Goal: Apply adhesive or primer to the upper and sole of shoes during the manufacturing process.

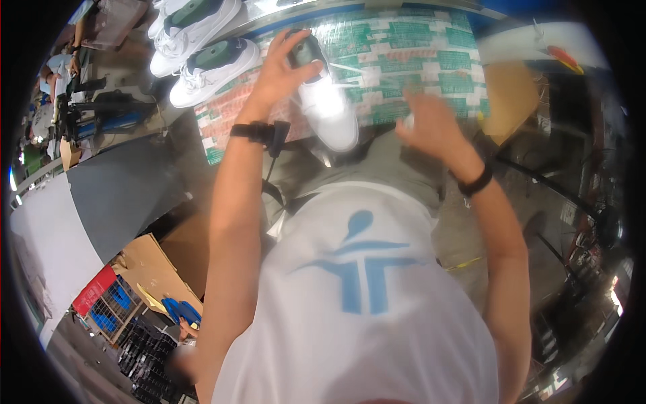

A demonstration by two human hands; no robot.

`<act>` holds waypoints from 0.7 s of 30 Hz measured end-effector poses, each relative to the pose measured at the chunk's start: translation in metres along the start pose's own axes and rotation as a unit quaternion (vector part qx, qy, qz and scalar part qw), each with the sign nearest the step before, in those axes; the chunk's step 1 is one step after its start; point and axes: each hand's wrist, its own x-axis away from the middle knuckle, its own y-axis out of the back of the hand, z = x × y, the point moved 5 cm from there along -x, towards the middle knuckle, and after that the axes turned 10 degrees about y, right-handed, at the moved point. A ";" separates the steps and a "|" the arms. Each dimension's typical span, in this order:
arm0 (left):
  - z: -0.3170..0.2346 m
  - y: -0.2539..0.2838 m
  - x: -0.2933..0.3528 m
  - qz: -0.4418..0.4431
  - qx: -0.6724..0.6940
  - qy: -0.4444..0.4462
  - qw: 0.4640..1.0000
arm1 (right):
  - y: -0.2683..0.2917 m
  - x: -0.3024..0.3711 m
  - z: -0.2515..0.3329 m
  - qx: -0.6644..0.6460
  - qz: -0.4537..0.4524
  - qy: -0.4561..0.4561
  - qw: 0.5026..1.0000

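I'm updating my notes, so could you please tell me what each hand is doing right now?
Left hand: holding a white shoe around its opening.
Right hand: blurred; cannot tell whether it holds anything.

The desk is wrapped in a patchwork of green, white and reddish printed strips. Just beside its right end is a tan cardboard piece, and beyond that a red-and-yellow object lies on a pale surface. A dark cable runs over the right side, and a thin yellow strip shows on the floor. At left, a dark grey panel adjoins a white one; below are an open cardboard box, a wire basket with blue contents, and dark stacked items.
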 end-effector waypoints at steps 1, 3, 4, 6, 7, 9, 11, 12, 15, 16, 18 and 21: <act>0.001 0.001 0.002 -0.004 -0.001 0.004 1.000 | 0.002 0.012 0.014 -0.042 0.018 -0.007 0.999; 0.004 0.001 0.004 -0.004 -0.003 0.007 1.000 | -0.002 0.006 0.033 -0.089 0.030 -0.025 0.995; 0.005 0.001 0.004 0.002 0.005 -0.007 1.000 | -0.008 0.000 0.039 -0.187 -0.001 -0.056 0.981; 0.004 -0.001 0.005 0.012 0.011 -0.019 1.000 | -0.014 -0.019 0.055 -0.377 -0.034 -0.104 0.920; 0.000 -0.003 0.002 0.017 0.006 -0.015 1.000 | -0.020 -0.028 0.056 -0.379 -0.038 -0.107 0.919; -0.003 -0.005 -0.001 0.021 -0.003 -0.011 1.000 | -0.029 -0.043 0.056 -0.366 -0.073 -0.082 0.924; 0.003 -0.004 -0.001 0.019 0.012 0.005 1.000 | -0.034 -0.050 0.057 -0.363 -0.081 -0.077 0.925; 0.002 -0.005 0.000 0.022 0.013 0.005 1.000 | -0.035 -0.051 0.056 -0.356 -0.085 -0.076 0.927; -0.002 -0.005 0.003 0.005 -0.001 -0.013 1.000 | -0.043 -0.051 0.055 -0.389 -0.097 -0.070 0.913; -0.003 -0.003 0.003 0.002 -0.007 -0.010 1.000 | -0.043 -0.048 0.057 -0.389 -0.096 -0.073 0.913; -0.002 -0.002 0.003 0.000 -0.014 -0.008 1.000 | -0.043 -0.045 0.070 -0.348 -0.036 0.006 0.937; -0.002 -0.002 0.004 -0.008 -0.008 -0.019 1.000 | -0.039 -0.044 0.086 -0.247 -0.110 0.045 0.962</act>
